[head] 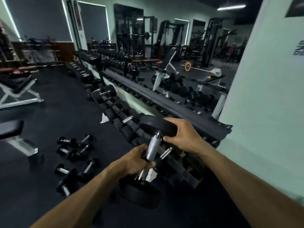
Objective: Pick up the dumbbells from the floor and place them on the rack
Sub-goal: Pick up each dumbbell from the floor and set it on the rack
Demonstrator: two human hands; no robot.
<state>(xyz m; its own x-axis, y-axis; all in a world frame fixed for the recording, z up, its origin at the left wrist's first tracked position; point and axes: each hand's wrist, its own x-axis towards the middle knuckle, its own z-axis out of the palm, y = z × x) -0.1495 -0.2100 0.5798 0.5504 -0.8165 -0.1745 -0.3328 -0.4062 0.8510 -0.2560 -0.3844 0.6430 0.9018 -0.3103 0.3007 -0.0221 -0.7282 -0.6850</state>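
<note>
A large black dumbbell [152,146] with a knurled steel handle is held tilted in the air just in front of the dumbbell rack [125,122]. My left hand [134,160] grips the lower part of the handle. My right hand [182,135] curls over the rim of the upper black head. The lower head hangs near my left wrist, partly hidden. Several small black dumbbells [74,155] lie scattered on the dark floor to the left.
The rack runs along a mirrored wall from near right to far left, filled with dumbbells. A white-framed bench [18,91] stands at left, another bench [11,130] at the near left. A pale pillar [266,96] rises at right.
</note>
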